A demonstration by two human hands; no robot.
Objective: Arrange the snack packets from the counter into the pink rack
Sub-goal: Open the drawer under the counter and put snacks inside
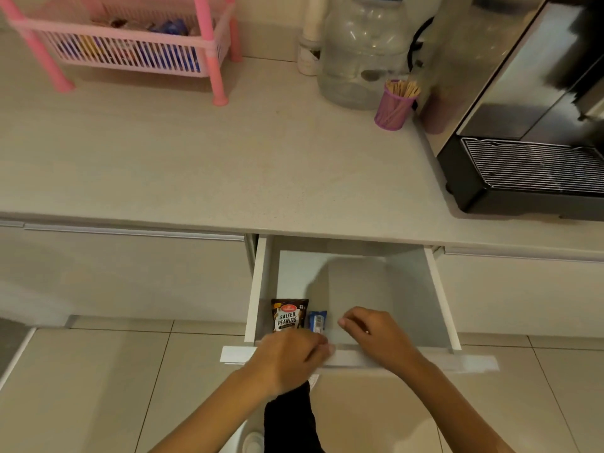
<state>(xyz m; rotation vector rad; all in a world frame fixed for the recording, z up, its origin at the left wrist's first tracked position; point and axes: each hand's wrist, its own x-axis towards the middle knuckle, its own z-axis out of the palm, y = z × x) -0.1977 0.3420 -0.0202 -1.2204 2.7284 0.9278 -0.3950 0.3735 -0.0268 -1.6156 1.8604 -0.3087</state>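
A pink rack [209, 44] stands at the counter's back left, with several snack packets in its white basket [130, 53]. Below the counter a white drawer [354, 356] is pulled out. Inside it, at the front left, a dark Salted Peanuts packet [288, 315] stands beside a small blue packet [317, 321]. My left hand [291, 358] hovers over the drawer's front edge just below these packets, fingers curled; whether it holds anything is hidden. My right hand [376, 335] reaches into the drawer to the right of the blue packet, fingers loosely bent, with nothing seen in it.
A large clear water jar [359, 50], a white bottle [309, 44] and a purple mesh cup of wooden sticks [394, 107] stand at the back of the beige counter [228, 165]. A coffee machine [529, 125] fills the right side. Tiled floor lies below.
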